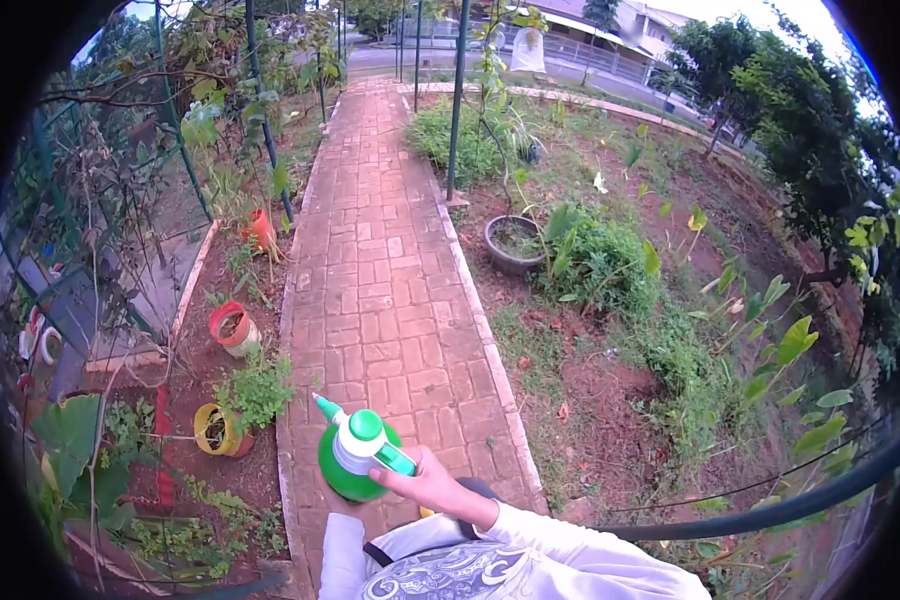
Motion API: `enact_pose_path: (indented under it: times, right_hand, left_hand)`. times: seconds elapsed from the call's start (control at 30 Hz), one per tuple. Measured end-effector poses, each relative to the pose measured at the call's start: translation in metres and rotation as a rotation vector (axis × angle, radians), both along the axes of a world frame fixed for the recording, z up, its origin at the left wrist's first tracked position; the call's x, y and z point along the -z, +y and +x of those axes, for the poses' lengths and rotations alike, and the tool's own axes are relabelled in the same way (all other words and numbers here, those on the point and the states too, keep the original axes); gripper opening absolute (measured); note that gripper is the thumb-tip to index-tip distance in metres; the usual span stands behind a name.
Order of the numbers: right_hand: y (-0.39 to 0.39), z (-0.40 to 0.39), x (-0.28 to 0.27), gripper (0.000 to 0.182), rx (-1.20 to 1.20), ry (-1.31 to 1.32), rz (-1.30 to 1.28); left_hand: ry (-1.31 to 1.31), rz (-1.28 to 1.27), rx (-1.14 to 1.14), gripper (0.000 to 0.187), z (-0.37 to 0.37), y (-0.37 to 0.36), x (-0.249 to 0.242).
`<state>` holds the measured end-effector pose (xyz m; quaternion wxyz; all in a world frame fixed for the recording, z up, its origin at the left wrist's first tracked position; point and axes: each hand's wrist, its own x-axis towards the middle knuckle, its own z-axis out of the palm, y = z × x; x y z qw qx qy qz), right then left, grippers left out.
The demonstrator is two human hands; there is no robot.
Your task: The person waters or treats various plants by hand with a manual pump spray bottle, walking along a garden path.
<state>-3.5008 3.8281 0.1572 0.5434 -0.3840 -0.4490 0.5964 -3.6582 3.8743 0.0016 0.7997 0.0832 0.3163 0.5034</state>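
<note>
We best hold the sprayer (356,457) steady above the path (380,250), our right hand (422,478) clamping its fingers on the handle (398,459), our left hand (340,501) bracing low (fingers hidden, so we cannot tell their grip), nozzle (327,407) facing away from us.

A brick path (375,250) runs from the lower middle of the frame to the top. At left are a red-rimmed pot (240,346) and, below it, a yellow pot (237,443); a dark round pot (517,265) sits right of centre, trees (795,130) at upper right.
</note>
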Motion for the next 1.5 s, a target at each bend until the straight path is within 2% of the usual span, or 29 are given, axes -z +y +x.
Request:
enact_pose_path:
  times: [0.07, 0.1, 0.2, 0.23, 0.3, 0.33, 0.47, 0.63, 0.7, 0.77, 0.87, 0.97, 1.03, 1.2, 1.37, 1.5]
  right_hand:
    - [0.035, 0.007, -0.006, 0.020, -0.009, 0.021, 0.005]
    - [0.053, 0.008, -0.004, 0.019, -0.004, 0.032, -0.018]
    - [0.109, 0.018, 0.011, 0.020, 0.016, -0.008, 0.002]
    - [0.129, 0.021, 0.012, 0.020, 0.017, 0.051, 0.014]
    - [0.169, 0.031, 0.016, 0.020, -0.011, 0.024, -0.002]
    - [0.191, 0.036, 0.018, 0.019, -0.017, 0.019, 0.010]
    - [0.288, 0.056, 0.018, 0.020, -0.033, -0.008, -0.008]
    - [0.395, 0.080, 0.016, 0.022, -0.010, 0.052, 0.026]
    - [0.426, 0.087, 0.013, 0.022, -0.021, 0.061, 0.013]
    - [0.460, 0.091, 0.000, 0.022, 0.011, 0.070, 0.036]
    - [0.514, 0.099, 0.007, 0.021, 0.064, 0.043, 0.083]
    - [0.567, 0.102, 0.015, 0.020, 0.101, 0.069, 0.018]
    - [0.604, 0.103, 0.025, 0.020, 0.147, 0.064, 0.014]
    - [0.699, 0.107, 0.033, 0.018, 0.269, 0.014, 0.028]
    - [0.770, 0.119, 0.017, 0.020, 0.322, 0.042, 0.016]
    - [0.827, 0.136, 0.025, 0.020, 0.444, 0.155, 0.083]
  left_hand:
    - [-0.047, 0.089, -0.032, 0.060, 0.013, 0.036, -0.022]
    - [0.070, 0.102, -0.011, 0.069, 0.014, 0.057, -0.020]
    - [0.147, -0.023, -0.015, 0.067, 0.023, 0.106, -0.026]
    - [0.139, -0.007, -0.009, 0.067, 0.028, 0.128, -0.026]
    - [0.030, 0.172, 0.027, 0.065, 0.036, 0.169, -0.016]
    - [0.024, 0.185, 0.033, 0.065, 0.040, 0.191, -0.009]
    - [-0.010, 0.109, -0.007, 0.065, 0.057, 0.283, 0.008]
    - [-0.041, 0.121, 0.092, 0.066, 0.081, 0.388, -0.003]
    - [-0.025, 0.043, 0.055, 0.067, 0.092, 0.413, -0.010]
    - [-0.035, -0.073, 0.019, 0.069, 0.108, 0.451, -0.035]
    - [-0.101, -0.039, 0.071, 0.068, 0.114, 0.513, -0.033]
    - [-0.052, 0.068, 0.140, 0.068, 0.112, 0.582, 0.011]
    - [-0.019, 0.079, 0.163, 0.069, 0.117, 0.625, 0.014]
    - [0.068, 0.175, 0.308, 0.072, 0.131, 0.723, -0.017]
    - [-0.068, -0.050, 0.380, 0.072, 0.136, 0.814, 0.000]
    - [-0.008, -0.033, 0.378, 0.070, 0.169, 0.867, -0.008]
